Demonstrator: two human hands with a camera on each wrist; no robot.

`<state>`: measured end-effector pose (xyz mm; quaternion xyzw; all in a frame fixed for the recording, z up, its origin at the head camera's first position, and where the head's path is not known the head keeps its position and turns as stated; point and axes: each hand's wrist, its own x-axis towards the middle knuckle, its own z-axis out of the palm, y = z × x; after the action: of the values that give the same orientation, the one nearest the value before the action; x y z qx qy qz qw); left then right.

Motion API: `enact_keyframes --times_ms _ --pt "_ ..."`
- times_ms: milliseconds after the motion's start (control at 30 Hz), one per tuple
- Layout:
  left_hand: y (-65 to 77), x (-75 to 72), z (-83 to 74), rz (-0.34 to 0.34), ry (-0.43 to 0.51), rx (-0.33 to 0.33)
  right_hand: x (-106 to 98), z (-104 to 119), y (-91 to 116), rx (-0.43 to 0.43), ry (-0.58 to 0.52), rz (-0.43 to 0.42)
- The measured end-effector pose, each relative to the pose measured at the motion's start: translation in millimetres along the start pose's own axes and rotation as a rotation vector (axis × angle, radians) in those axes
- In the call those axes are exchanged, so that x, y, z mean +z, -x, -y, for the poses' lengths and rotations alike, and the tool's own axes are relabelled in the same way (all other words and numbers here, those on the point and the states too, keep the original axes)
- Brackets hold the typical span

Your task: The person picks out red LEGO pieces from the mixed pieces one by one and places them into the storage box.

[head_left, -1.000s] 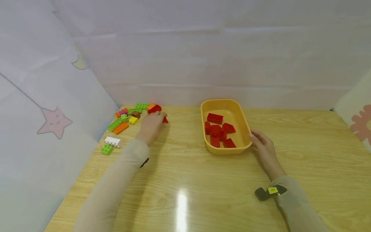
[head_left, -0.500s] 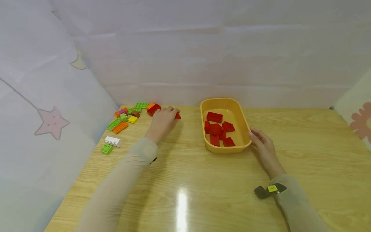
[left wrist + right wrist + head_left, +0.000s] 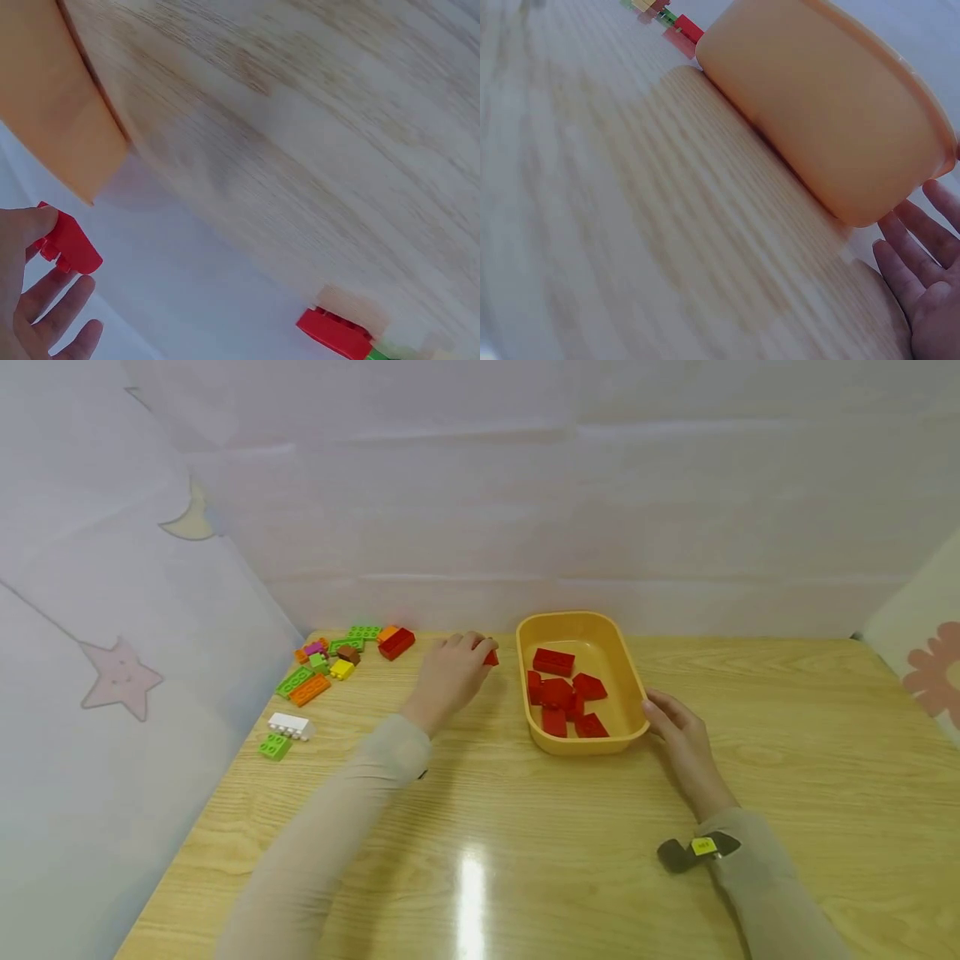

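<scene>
In the head view my left hand (image 3: 450, 675) is above the table, left of the yellow plastic bin (image 3: 632, 672). Its thumb and fingers pinch a red toy brick (image 3: 73, 246), whose studs show in the left wrist view; the other fingers spread out beside it. Several red toy bricks (image 3: 554, 662) of different shapes lie inside the bin. At the bin's near right corner, my right hand (image 3: 684, 747) holds the rim, thumb at the edge. Below that rim, the fingers (image 3: 904, 255) reach along the outside wall, fairly straight.
At the far left lie loose toy bricks: a red brick (image 3: 397, 644), an orange brick (image 3: 310, 690), a white brick (image 3: 291, 725), a green brick (image 3: 274, 747) and several others. A pale wall sheet (image 3: 450, 527) stands along the back edge of the wooden table (image 3: 525, 852).
My left hand has moved right from the loose bricks toward the bin, carrying the red brick. The right hand stays at the bin's corner, and the bin has not visibly moved.
</scene>
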<state>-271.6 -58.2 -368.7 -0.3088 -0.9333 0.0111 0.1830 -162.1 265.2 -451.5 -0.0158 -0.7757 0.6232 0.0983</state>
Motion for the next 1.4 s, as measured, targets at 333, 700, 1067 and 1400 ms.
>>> enact_keyframes --times_ms 333,700,1067,1400 --pt "-15.1 -2.2 -23.0 -0.047 -0.004 0.088 0.0 0.1 -0.8 0.01 -0.003 -0.004" --pt "-31.5 6.4 -43.9 -0.03 -0.028 0.137 -0.6 0.9 -1.0 0.006 -0.003 -0.007" --pt "-41.3 9.4 -49.6 0.104 -0.016 0.053 0.7 1.1 -0.5 0.015 -0.01 -0.001" --pt "-41.6 14.4 -48.9 0.069 -0.04 0.065 0.2 1.3 0.5 0.027 -0.003 0.003"
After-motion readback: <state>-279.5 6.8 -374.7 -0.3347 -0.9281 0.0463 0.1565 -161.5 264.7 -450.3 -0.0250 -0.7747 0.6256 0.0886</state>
